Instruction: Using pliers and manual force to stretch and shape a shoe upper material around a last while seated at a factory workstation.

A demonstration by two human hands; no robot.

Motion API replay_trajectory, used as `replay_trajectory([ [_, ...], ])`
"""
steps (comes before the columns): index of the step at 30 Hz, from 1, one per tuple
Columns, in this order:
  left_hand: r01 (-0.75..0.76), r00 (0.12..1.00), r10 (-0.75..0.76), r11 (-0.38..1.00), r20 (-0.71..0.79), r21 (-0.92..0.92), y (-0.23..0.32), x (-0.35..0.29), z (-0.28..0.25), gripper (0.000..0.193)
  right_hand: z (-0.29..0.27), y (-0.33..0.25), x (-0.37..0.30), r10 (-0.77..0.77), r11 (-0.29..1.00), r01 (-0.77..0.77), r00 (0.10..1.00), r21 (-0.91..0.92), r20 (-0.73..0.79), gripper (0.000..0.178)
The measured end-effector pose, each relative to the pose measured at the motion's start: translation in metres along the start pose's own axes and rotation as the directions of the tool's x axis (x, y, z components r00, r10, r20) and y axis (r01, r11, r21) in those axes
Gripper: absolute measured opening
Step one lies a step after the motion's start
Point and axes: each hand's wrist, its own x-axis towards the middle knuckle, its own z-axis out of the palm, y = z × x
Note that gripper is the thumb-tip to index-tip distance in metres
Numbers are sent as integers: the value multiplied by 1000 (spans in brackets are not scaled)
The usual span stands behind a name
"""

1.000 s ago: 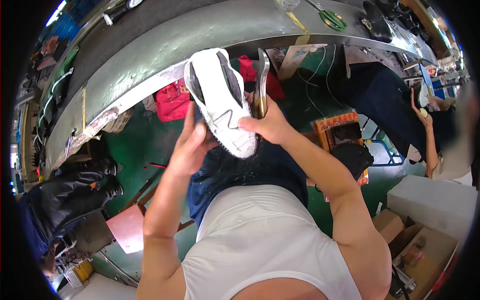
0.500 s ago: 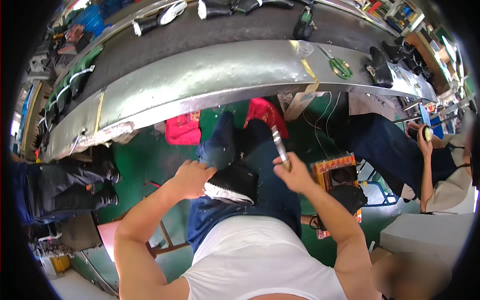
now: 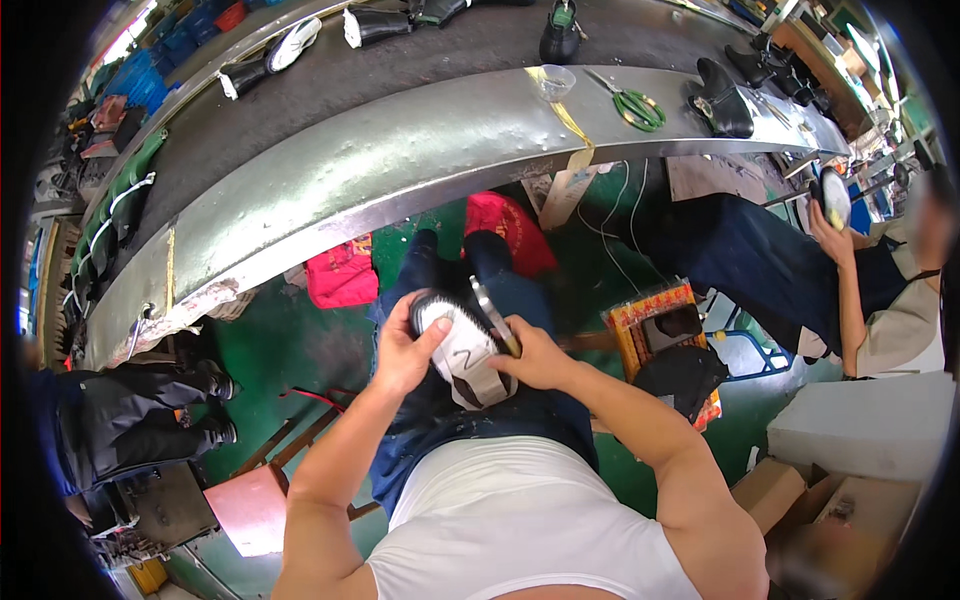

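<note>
Over my lap, a black shoe [image 3: 466,352] is turned with its white underside up, a dark mark drawn on it. My left hand [image 3: 405,350] is closed round its left edge, thumb pressed on the white sole area. In my right hand [image 3: 535,356] is a slim silvery hand tool [image 3: 488,308] with a tan lower part, its kind unclear. The tool slants up and away from me along the shoe's right side. Fingers of this hand also reach the shoe's right edge.
Ahead runs a metal-edged bench [image 3: 380,135] bearing green-handled scissors [image 3: 640,110], a clear cup [image 3: 552,82] and black boots [image 3: 722,100]. At right, a co-worker's hand [image 3: 835,240] holds a shoe. Another person's legs [image 3: 130,400] are at left. A pink-topped stool [image 3: 250,508] stands near my left arm.
The shoe has been lifted off my lap and its white underside now faces up. My right hand has brought the tool left to the shoe. The view has shifted slightly.
</note>
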Motion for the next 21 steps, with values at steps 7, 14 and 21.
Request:
replay_trajectory([
  [7, -36, 999, 36, 967, 5, 254, 10, 56, 22, 39, -35, 27, 1, 211, 787, -164, 977, 594, -10, 34],
  [14, 121, 835, -369, 847, 408, 518, -60, 49, 24, 98, -39, 35, -74, 356, 799, -292, 934, 526, -22, 27],
  [21, -127, 988, -14, 499, 154, 857, -30, -20, 37, 40, -45, 1, -83, 405, 791, -495, 864, 359, 299, 23],
])
